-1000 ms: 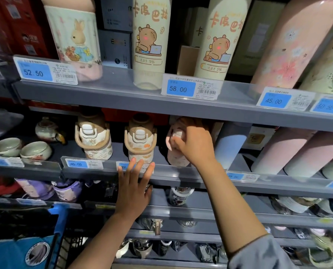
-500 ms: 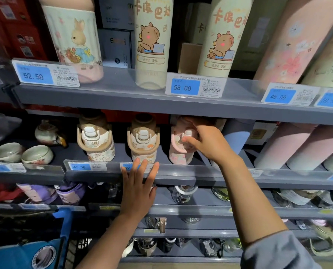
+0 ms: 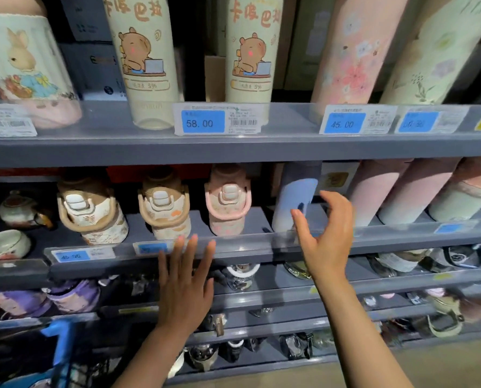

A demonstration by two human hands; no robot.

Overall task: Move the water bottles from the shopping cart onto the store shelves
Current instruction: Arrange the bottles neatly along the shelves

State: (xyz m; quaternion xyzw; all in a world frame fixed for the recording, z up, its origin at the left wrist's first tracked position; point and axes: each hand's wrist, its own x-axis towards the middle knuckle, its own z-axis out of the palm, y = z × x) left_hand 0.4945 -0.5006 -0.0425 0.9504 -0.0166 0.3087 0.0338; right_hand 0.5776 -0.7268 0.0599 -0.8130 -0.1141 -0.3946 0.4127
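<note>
Pink bottle (image 3: 228, 201) standing on the shelf (image 3: 261, 242) — both hands empty.
Left hand (image 3: 184, 287) flat, fingers spread, against the shelf edge; right hand (image 3: 327, 238) loosely open beside the bottle.

A pink water bottle (image 3: 227, 201) with a loop handle and white push-button lid is standing upright on the second grey shelf (image 3: 261, 242), sitting just right of two beige bottles (image 3: 163, 204) of the same shape and left of a pale blue one (image 3: 298, 197).

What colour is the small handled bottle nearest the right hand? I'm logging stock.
Pink, with a white lid button: the pink bottle, clearest in the head view.
</note>
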